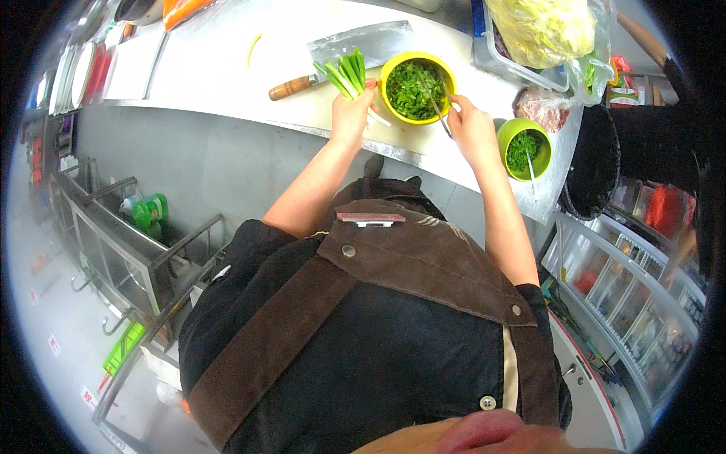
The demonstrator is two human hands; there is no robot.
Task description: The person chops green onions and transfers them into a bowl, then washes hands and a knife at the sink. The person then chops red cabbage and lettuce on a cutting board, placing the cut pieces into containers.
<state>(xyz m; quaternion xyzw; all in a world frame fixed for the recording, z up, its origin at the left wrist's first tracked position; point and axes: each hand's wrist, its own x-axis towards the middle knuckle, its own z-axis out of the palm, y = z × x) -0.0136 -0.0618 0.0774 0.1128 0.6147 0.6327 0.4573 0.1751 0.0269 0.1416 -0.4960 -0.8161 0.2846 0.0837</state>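
Observation:
My left hand grips a small bunch of spring onions, with cut green ends pointing away and white ends sticking out below. Its fingertips are close to the rim of a yellow bowl filled with chopped green herbs. On the bowl's other side, my right hand holds a slim metal utensil whose far end reaches into the herbs. Two narrow metal parts show, but whether they are tongs or scissors is unclear. Behind the onions, a cleaver with a wooden handle lies on the pale cutting board.
Right of my right hand stands a lime-green bowl of chopped greens with a spoon. Bagged meat lies behind it. A clear plastic bin holds bagged leafy cabbage. A person's dark sleeve shows at right.

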